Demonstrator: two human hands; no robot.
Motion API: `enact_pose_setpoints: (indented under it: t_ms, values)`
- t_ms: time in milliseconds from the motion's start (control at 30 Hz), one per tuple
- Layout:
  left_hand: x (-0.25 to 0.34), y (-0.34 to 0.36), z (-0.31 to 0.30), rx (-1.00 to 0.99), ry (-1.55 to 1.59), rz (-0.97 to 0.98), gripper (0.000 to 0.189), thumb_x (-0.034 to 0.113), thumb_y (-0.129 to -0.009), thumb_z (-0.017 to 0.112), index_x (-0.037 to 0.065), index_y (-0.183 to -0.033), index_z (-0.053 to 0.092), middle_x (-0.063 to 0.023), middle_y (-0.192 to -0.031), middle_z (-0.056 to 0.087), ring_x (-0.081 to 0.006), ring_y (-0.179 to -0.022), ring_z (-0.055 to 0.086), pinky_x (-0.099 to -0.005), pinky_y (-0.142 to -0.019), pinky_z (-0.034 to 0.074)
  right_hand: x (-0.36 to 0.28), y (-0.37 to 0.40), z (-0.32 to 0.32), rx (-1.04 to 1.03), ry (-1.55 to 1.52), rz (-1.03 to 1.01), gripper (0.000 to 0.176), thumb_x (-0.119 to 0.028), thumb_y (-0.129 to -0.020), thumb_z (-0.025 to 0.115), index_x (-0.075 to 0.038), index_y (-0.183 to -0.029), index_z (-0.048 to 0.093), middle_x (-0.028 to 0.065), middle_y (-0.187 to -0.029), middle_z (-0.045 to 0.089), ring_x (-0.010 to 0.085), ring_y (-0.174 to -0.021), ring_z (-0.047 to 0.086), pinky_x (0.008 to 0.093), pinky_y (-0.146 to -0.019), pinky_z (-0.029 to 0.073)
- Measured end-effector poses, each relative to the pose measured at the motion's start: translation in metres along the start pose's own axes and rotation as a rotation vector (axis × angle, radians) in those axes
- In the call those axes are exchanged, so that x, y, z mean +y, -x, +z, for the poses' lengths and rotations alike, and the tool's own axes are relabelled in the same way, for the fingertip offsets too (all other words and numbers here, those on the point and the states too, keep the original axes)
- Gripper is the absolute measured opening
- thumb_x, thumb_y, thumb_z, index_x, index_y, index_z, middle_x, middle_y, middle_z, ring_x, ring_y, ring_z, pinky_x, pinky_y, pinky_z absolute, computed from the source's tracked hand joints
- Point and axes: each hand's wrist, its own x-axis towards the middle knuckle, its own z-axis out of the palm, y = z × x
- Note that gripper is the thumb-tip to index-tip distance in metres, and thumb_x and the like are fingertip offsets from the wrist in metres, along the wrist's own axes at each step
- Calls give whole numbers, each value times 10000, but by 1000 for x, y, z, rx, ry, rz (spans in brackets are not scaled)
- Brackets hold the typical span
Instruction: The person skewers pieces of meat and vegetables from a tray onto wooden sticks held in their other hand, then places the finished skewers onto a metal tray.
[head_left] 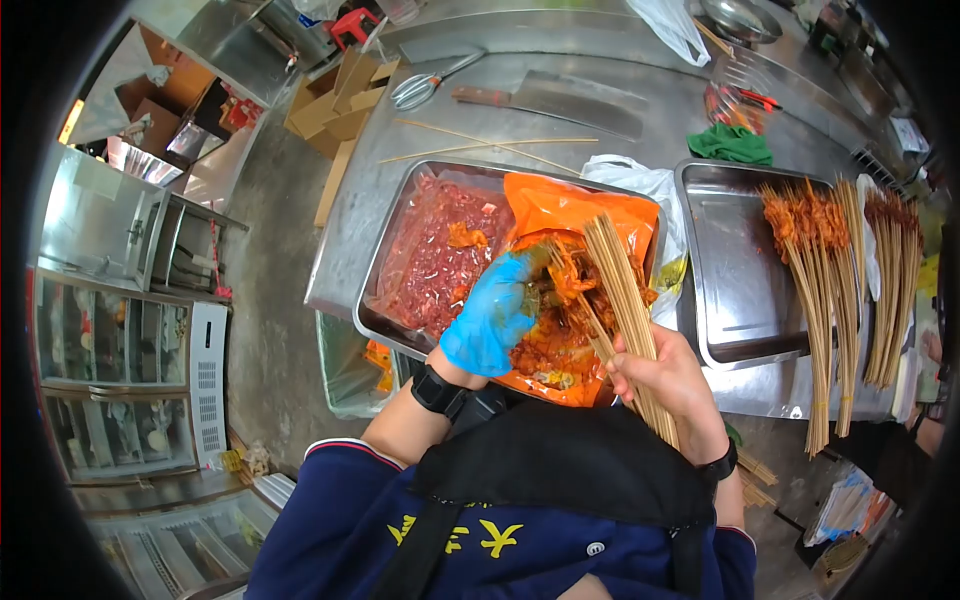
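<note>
Two hands meet over a steel tray point(375, 290) at the centre of the frame. The left hand point(492, 315), in a blue glove, has its fingers curled down into a heap of orange seasoned meat point(560, 345); whether they grip a piece cannot be told. The bare right hand point(665, 380), just right of it, is closed around a bundle of sticks point(622, 275) that fans up over the meat. The meat lies in an orange bag point(560, 205) in the tray's right half, beside red raw meat point(440, 255) in the left half. A second tray point(735, 270) at right carries loaded skewers point(805, 225) along its far side. On the counter point(600, 40) toward the top of the frame lie loose sticks point(480, 140), a cleaver point(575, 100), scissors point(420, 88) and a green cloth point(730, 143).
</note>
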Motion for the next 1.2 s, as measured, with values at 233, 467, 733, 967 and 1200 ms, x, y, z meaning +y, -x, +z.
enact_pose_setpoints:
  t_ms: [233,467,733,967,1200]
  values:
    - [-3,3,0,6,-244,278,307,137,-872,456,-7,-1141,498,-81,-1068,573,-157,-925,565,-266,-807,452,3,0,-1,0,0,0,146,-5,-775,545,18,-908,490,78,-726,563,111,-545,554,225,-458,456]
    - [-24,-6,-3,91,-444,588,235,3,-826,484,-32,-1046,560,-46,-955,597,-91,-829,532,-235,-730,438,5,0,1,7,12,-9,138,1,-771,533,15,-901,487,84,-735,567,108,-547,553,224,-453,453]
    - [-37,15,13,-72,-524,367,229,5,-836,472,-31,-1047,554,-39,-933,590,-85,-839,519,-229,-744,427,0,0,2,85,25,-17,139,6,-768,528,17,-901,489,96,-748,572,105,-549,555,224,-449,453]
    - [-38,-2,7,31,-457,484,213,-11,-826,469,-37,-1016,561,-39,-902,591,-85,-813,518,-232,-719,432,-1,5,5,132,46,1,145,7,-770,526,15,-911,491,94,-753,573,105,-557,559,225,-472,464]
    - [-39,-3,7,46,-420,518,224,-4,-824,464,-40,-1030,546,-50,-941,587,-97,-830,523,-235,-734,432,-2,4,8,125,74,-24,137,4,-778,526,21,-911,494,95,-760,574,107,-576,565,225,-492,471]
